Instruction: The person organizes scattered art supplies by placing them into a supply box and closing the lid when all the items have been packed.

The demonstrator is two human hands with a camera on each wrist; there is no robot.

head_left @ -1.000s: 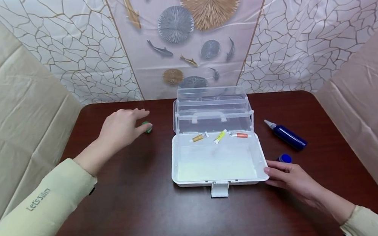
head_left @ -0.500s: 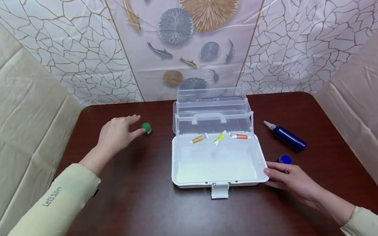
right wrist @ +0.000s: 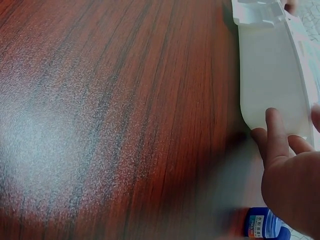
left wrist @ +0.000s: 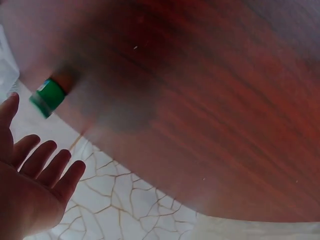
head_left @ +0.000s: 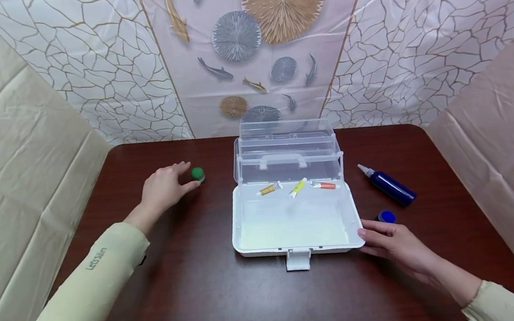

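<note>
A small jar with a green lid (head_left: 198,174) stands on the table left of an open white plastic storage box (head_left: 291,227). My left hand (head_left: 164,187) is just left of this jar, thumb and fingers spread apart toward it. In the left wrist view the green jar (left wrist: 49,97) lies beyond the spread fingertips, and the palm holds nothing. My right hand (head_left: 400,247) grips the box's front right corner, thumb on the rim and fingers against the outer side. Three small paint tubes, gold (head_left: 269,189), yellow (head_left: 298,187) and orange (head_left: 324,186), lie toward the box's back.
The box's clear lid and trays (head_left: 289,142) are raised behind it; its white latch (head_left: 298,260) hangs at the front. Beside my right hand stands a blue-lidded jar (head_left: 387,216). A dark blue bottle with a nozzle (head_left: 391,186) lies farther back. Patterned cloth walls surround the table.
My left hand has drawn back left and toward me from over the green jar, then edged slightly nearer it again. The jar and my right hand stay in place.
</note>
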